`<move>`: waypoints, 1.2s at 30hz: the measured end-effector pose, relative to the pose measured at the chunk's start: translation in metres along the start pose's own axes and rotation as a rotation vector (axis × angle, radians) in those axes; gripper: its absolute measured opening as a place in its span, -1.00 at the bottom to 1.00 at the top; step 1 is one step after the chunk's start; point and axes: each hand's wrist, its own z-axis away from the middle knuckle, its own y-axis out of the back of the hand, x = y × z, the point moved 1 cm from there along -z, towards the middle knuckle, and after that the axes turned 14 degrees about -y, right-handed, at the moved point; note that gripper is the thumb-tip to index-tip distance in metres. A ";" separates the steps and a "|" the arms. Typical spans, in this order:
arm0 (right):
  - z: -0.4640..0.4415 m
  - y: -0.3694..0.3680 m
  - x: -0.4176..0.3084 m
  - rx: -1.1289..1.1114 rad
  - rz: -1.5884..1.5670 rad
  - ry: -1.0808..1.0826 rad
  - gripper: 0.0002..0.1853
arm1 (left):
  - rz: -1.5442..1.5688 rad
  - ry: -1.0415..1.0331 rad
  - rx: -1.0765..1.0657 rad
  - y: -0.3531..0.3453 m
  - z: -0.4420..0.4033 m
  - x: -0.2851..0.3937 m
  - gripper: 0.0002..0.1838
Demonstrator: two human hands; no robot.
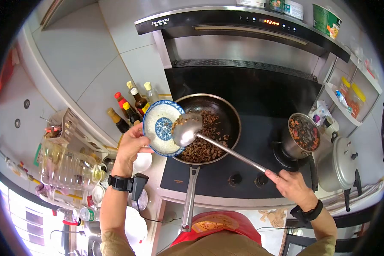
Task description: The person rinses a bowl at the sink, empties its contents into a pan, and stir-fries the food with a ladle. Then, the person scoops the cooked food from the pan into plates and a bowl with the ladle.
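Note:
My left hand (pixel 133 144) is closed on the rim of a blue-and-white patterned bowl (pixel 158 117), tilted beside and partly over the left side of a frying pan (pixel 229 107). Dark brown minced food (pixel 205 148) covers part of the pan's bottom. My right hand (pixel 291 187) grips the handle end of a long metal ladle (pixel 237 154). Its head lies against or just over the bowl's right edge, with some brown bits at its left side. I cannot tell whether ladle and bowl touch.
The pan sits on a black cooktop (pixel 260 128). A pot of dark liquid with red pieces (pixel 304 133) stands on the right burner, beside a pressure cooker (pixel 339 164). Several sauce bottles (pixel 132 112) line the left wall. The pan's handle (pixel 191 196) points toward me.

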 end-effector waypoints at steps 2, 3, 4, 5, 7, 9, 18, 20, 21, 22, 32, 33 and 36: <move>0.001 0.001 0.000 -0.009 -0.007 -0.001 -0.37 | -0.026 -0.028 0.021 -0.003 0.000 0.001 -0.39; 0.004 0.005 0.002 -0.029 0.035 -0.007 -0.37 | -0.027 -0.026 0.023 -0.003 0.001 0.000 -0.39; 0.006 0.009 0.004 -0.049 0.077 -0.009 -0.36 | -0.059 -0.054 0.045 -0.003 0.001 0.000 -0.39; 0.008 0.013 0.006 -0.052 0.078 -0.002 -0.36 | -0.090 -0.083 0.072 -0.003 0.002 0.000 -0.39; 0.011 0.017 0.007 -0.067 0.126 -0.013 -0.34 | -0.085 -0.078 0.128 -0.004 0.004 -0.002 -0.39; 0.004 0.014 -0.002 -0.058 0.073 -0.026 -0.34 | -0.082 -0.073 0.177 -0.007 0.006 -0.002 -0.39; 0.009 0.011 -0.014 -0.103 0.103 0.028 -0.29 | -0.107 -0.125 0.371 0.001 0.009 -0.036 -0.40; 0.017 0.023 -0.015 -0.205 0.006 -0.143 -0.30 | -0.062 -0.111 0.472 0.001 0.024 -0.023 -0.40; 0.019 0.025 -0.014 -0.211 -0.116 -0.206 -0.34 | 0.026 -0.123 0.520 0.008 0.030 -0.026 -0.44; 0.020 0.030 -0.014 -0.216 -0.115 -0.187 -0.34 | 0.112 -0.136 0.568 0.017 0.037 -0.030 -0.48; -0.034 -0.004 -0.022 -0.380 -0.542 -0.388 -0.42 | 0.619 -0.026 0.720 0.030 0.134 -0.099 -0.50; -0.039 0.002 -0.024 -0.422 -0.627 -0.547 -0.41 | 0.611 -0.004 0.714 0.027 0.146 -0.100 -0.50; -0.050 -0.012 -0.022 -0.362 -0.588 -0.631 -0.37 | 0.651 0.006 0.808 0.012 0.181 -0.098 -0.53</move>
